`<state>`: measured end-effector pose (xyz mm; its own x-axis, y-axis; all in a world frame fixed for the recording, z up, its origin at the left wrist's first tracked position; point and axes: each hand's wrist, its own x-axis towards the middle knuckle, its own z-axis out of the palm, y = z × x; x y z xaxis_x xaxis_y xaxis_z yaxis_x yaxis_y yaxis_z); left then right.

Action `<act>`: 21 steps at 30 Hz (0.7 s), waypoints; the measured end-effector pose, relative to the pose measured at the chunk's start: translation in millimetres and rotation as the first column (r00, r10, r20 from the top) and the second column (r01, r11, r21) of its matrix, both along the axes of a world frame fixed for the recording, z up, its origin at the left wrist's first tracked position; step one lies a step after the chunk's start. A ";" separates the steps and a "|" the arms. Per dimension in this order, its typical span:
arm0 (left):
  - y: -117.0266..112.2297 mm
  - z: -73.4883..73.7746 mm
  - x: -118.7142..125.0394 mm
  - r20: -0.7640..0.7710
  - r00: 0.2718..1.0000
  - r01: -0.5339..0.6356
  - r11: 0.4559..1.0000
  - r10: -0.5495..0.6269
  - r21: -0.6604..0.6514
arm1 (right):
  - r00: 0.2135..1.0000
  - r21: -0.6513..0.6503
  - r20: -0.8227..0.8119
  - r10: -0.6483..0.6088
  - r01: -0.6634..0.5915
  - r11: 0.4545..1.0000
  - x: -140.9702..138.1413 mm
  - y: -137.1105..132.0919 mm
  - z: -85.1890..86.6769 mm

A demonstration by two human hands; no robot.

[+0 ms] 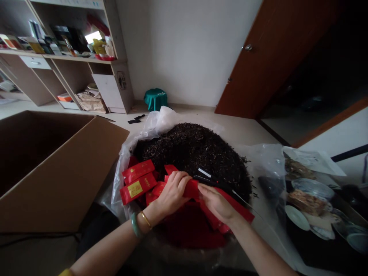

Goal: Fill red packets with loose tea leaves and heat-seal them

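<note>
Evidently, the left hand [172, 193] and right hand [216, 204] pinch a red packet [192, 189], each grip closed on it, just below the frame's centre; a slipping finger could perhaps drop it, or an elbowed dark heap [198, 145] might shed bits onto the floor [240, 131].

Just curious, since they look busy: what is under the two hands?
Red packets show beneath the left hand and right hand. What those packets cover can't be seen.

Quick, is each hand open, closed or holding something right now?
Left hand: closed, holding a red packet.
Right hand: against red packets; whether closed on one cannot be told.
</note>
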<state>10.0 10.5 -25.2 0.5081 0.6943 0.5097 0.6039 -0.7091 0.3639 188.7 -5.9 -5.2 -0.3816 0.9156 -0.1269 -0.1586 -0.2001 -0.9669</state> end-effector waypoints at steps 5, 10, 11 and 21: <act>1.1 2.9 -1.5 -0.122 0.991 -0.048 0.999 0.049 0.016 | 1.000 0.079 0.008 0.014 -0.015 0.997 1.8 3.0 0.2; 1.5 7.7 -5.8 -0.200 0.974 -0.100 0.995 0.104 0.032 | 0.999 0.057 -0.007 0.035 -0.035 0.998 -0.3 1.8 1.4; 1.6 8.8 -6.6 -0.217 0.970 -0.105 0.994 0.109 0.031 | 0.999 0.043 -0.010 0.036 -0.036 0.998 -0.6 1.5 1.9; 3.3 13.6 -6.2 -0.298 0.954 -0.055 0.998 0.046 -0.023 | 0.982 -0.103 -0.166 0.092 -0.110 0.989 0.3 4.0 6.2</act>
